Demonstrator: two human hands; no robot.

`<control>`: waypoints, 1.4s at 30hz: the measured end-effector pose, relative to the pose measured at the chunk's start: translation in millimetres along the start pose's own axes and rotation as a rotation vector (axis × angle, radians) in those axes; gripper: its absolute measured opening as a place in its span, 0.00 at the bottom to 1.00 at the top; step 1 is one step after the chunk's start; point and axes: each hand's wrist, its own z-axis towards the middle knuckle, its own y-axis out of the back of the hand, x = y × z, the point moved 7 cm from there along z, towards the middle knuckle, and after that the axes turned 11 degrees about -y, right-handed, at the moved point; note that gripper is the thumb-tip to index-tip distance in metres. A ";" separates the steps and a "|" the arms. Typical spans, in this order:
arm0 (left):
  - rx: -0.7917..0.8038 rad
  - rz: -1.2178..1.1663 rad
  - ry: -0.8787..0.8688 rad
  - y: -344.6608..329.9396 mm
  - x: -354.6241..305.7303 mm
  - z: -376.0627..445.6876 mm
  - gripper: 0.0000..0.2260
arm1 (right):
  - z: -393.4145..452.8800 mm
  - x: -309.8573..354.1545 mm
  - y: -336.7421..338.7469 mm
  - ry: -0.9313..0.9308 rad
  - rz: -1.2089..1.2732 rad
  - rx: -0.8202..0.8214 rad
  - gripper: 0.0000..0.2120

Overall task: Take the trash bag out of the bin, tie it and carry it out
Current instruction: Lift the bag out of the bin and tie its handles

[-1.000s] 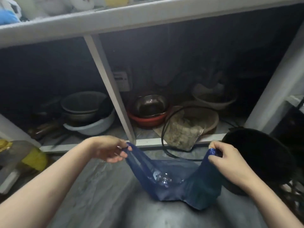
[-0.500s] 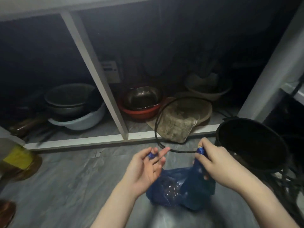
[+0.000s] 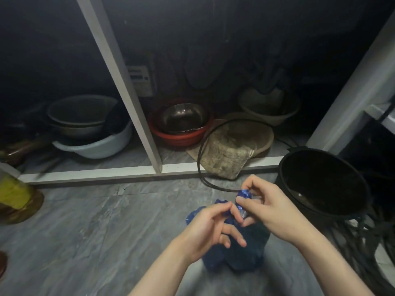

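Observation:
A small blue trash bag [image 3: 245, 253] sits on the grey floor, outside the black bin [image 3: 320, 182] that stands to its right. My left hand [image 3: 211, 229] pinches one bag handle between thumb and forefinger. My right hand [image 3: 269, 208] grips the other handle, whose blue end sticks up above my fingers. Both hands meet right over the bag, and the two handles cross between them. My hands hide most of the bag's top.
A white cabinet frame [image 3: 136, 116] stands open ahead. Inside lie a pale basin with metal bowls [image 3: 89, 133], a red basin holding a steel bowl [image 3: 181, 124], a cloth and black cable [image 3: 226, 159]. A yellow-labelled oil bottle [image 3: 15, 197] stands left. Dark cables lie at the right.
My hands came together from wide apart, drawing the two handles over the bag's mouth until they cross. The bag has bunched up narrower and the view tilted downward.

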 end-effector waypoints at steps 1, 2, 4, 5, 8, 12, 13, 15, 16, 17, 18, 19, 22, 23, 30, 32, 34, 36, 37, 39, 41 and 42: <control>0.023 0.036 -0.009 -1.5 0.2 0.0 0.16 | 1.4 -2.6 0.0 -0.013 0.026 -0.002 0.05; 0.040 0.077 -0.020 -2.4 0.0 0.5 0.17 | 2.6 -4.5 -0.4 -0.022 0.058 0.002 0.05; 0.066 0.145 -0.038 -2.1 0.7 2.5 0.18 | 5.0 -5.7 -1.5 -0.019 0.092 0.008 0.05; 0.078 0.172 -0.036 -1.3 1.7 3.5 0.17 | 6.2 -5.6 -0.3 -0.004 0.069 -0.012 0.06; 0.103 0.323 -0.007 3.2 5.1 6.7 0.16 | 5.6 -1.0 10.0 0.083 -0.132 -0.158 0.06; 0.125 0.590 -0.026 9.2 -2.9 8.1 0.16 | 0.9 -2.1 15.9 0.101 -0.268 -0.210 0.07; 0.099 0.670 -0.030 13.4 -5.9 8.4 0.16 | 0.0 -4.6 15.9 0.088 -0.306 -0.202 0.07; 0.012 0.891 -0.045 24.2 -11.2 8.8 0.16 | -2.7 -8.7 13.2 0.074 -0.380 -0.172 0.07; -0.024 1.018 -0.045 28.4 -13.0 8.4 0.16 | -4.2 -9.5 11.0 0.073 -0.395 -0.156 0.06; -0.050 1.150 -0.056 31.1 -15.2 8.6 0.16 | -5.5 -9.5 9.7 0.075 -0.386 -0.151 0.06; -0.072 1.278 -0.085 31.0 -18.2 8.9 0.16 | -6.7 -8.7 9.8 0.080 -0.356 -0.159 0.05; -0.089 1.370 -0.134 28.1 -22.5 9.0 0.15 | -7.7 -7.1 11.2 0.090 -0.311 -0.177 0.05; -0.101 1.368 -0.274 15.3 -31.7 12.7 0.15 | -9.8 -3.1 15.1 0.120 -0.154 -0.203 0.04; -0.089 1.242 -0.245 13.2 -28.0 14.9 0.15 | -10.4 -2.4 14.4 0.130 -0.126 -0.198 0.04; 0.092 0.886 -0.026 2.7 -10.3 17.9 0.16 | -17.1 -7.5 27.9 0.176 -0.261 -0.361 0.06; 0.039 1.206 -0.152 8.0 -20.3 21.3 0.15 | -16.4 -11.8 33.0 0.153 -0.277 -0.353 0.06; 0.046 1.366 -0.201 6.0 -19.7 21.4 0.16 | -16.7 -13.8 36.5 0.146 -0.301 -0.360 0.06; 0.063 1.441 -0.204 1.2 -14.4 21.0 0.16 | -17.8 -12.5 36.7 0.158 -0.347 -0.377 0.06; 0.077 1.484 -0.214 -2.6 -11.8 20.6 0.17 | -19.0 -10.7 35.5 0.175 -0.368 -0.386 0.06; 0.129 1.546 -0.250 -11.4 -8.5 18.1 0.17 | -20.7 -7.9 28.2 0.224 -0.407 -0.366 0.06; 0.198 1.572 -0.260 -18.1 -7.9 15.2 0.16 | -18.6 -10.9 12.6 0.254 -0.454 -0.253 0.05; 0.232 1.576 -0.254 -19.9 -7.9 13.8 0.16 | -17.3 -15.2 3.5 0.244 -0.446 -0.183 0.04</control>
